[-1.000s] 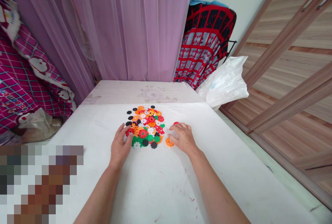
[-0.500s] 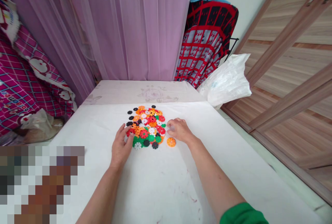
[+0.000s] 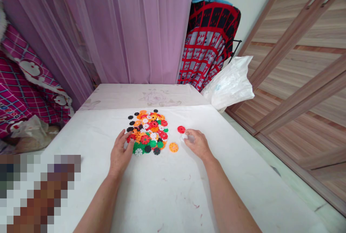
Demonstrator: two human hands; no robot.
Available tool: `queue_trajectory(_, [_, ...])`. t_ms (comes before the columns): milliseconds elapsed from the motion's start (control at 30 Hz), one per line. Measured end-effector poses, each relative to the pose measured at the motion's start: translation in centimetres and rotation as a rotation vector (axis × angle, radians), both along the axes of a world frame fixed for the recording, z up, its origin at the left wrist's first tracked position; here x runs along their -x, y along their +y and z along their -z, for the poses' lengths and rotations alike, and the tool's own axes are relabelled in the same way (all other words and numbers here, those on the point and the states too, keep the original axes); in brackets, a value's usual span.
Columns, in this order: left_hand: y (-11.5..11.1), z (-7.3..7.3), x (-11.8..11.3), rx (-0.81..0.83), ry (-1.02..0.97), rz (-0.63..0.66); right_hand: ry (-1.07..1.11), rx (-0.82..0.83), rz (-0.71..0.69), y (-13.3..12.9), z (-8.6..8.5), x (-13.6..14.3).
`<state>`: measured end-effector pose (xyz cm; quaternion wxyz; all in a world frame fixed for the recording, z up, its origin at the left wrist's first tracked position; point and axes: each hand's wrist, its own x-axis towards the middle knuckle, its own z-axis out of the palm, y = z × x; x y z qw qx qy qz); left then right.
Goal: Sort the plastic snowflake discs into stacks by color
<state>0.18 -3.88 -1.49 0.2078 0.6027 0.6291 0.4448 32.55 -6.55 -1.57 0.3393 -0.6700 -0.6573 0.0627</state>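
Note:
A heap of notched plastic discs (image 3: pixel 150 128) in red, orange, green, white and black lies on the white-covered table. At its left edge is my left hand (image 3: pixel 121 150), fingers curved and apart, near a red disc (image 3: pixel 131 138). To the right of the heap, my right hand (image 3: pixel 196 143) has its thumb and fingertips around a white disc (image 3: pixel 184 137). Just beyond those fingertips a red disc (image 3: pixel 181 129) lies on the cloth. An orange disc (image 3: pixel 173 147) rests between the heap and my right hand.
The table (image 3: pixel 162 189) has a white cover with a floral strip (image 3: pixel 154 97) at its far end. A white plastic bag (image 3: pixel 229 81) stands by the far right corner. Purple curtains (image 3: pixel 151 27) hang behind, and wooden cabinet doors (image 3: pixel 302 74) are on the right.
My right hand has moved right, away from the heap. The red disc and the white disc now show apart from the heap. My left hand stays at the heap's left edge.

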Motion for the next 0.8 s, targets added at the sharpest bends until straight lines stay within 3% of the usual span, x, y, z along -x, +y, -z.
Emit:
queue_trajectory(400, [0.1,0.18,0.03,-0.006,-0.017,0.012,-0.138,0.036,-0.008,-0.26,-0.33,0.63])
queue_trajectory(800, [0.03,0.07,-0.05,-0.002,-0.021,0.016,-0.187,0.078,-0.033,-0.05,0.63,0.53])
